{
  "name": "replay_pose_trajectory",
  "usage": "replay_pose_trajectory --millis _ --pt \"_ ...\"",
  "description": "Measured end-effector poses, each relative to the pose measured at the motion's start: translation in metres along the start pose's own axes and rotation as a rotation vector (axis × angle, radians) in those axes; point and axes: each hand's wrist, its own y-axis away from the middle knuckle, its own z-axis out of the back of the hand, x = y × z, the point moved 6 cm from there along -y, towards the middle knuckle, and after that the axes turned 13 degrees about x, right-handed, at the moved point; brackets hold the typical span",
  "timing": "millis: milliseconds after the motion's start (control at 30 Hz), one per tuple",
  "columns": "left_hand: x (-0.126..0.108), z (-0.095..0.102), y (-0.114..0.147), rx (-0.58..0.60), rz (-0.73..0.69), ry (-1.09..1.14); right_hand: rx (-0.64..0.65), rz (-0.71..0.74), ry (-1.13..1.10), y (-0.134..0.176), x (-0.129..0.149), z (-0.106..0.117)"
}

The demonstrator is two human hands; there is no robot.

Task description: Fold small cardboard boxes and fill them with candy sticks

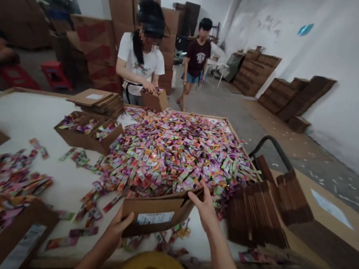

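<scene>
White tabletop, heaped packets | grey floor, stacked cartons | left hand, right hand: both holding labelled box

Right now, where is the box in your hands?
In the head view, the box is low and near the centre, between the left hand and the right hand, on the near side of the packet heap.
</scene>
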Motion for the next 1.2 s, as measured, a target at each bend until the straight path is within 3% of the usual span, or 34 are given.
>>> replay_pose_trajectory --millis 167,300,367,467,600,667,733,800,933,1000,1033,1100,1200 --pt "0.034 0.018 0.004 0.129 -0.015 -0.133 0.081 -0.062 -0.010 0.000 -0.001 -0.024" --pt "0.055 0.029 0.008 0.214 -0.031 -0.235 0.015 -0.038 0.169 0.005 -0.005 -0.034" --pt "0.045 0.034 0.011 0.205 -0.085 -0.257 -0.081 -0.102 0.287 0.009 -0.010 -0.035" --pt "0.006 0.031 0.020 0.206 -0.246 -0.361 -0.225 -0.207 0.452 0.017 -0.018 -0.035" --pt "-0.041 0.016 0.033 0.228 -0.428 -0.554 -0.230 -0.211 0.636 0.015 -0.022 -0.044" --pt "-0.043 0.013 0.031 0.288 -0.464 -0.641 -0.180 -0.218 0.693 0.011 -0.026 -0.053" --pt "-0.027 0.017 0.023 0.367 -0.438 -0.742 -0.094 -0.223 0.666 0.007 -0.029 -0.065" --pt "-0.004 0.030 0.011 0.410 -0.390 -0.779 0.060 -0.206 0.504 0.006 -0.031 -0.077" --pt "0.026 0.055 -0.007 0.367 -0.332 -0.671 0.502 -0.220 0.036 0.015 -0.029 -0.093" --pt "0.028 0.055 -0.011 0.294 -0.316 -0.614 0.628 -0.254 -0.049 0.019 -0.033 -0.091" --pt "0.028 0.053 -0.012 0.238 -0.312 -0.582 0.632 -0.262 -0.032 0.019 -0.038 -0.089" --pt "0.024 0.045 -0.016 0.121 -0.307 -0.517 0.497 -0.262 0.109 0.013 -0.054 -0.083" --pt "0.014 0.033 -0.023 0.026 -0.280 -0.476 0.131 -0.209 0.422 0.004 -0.075 -0.076"
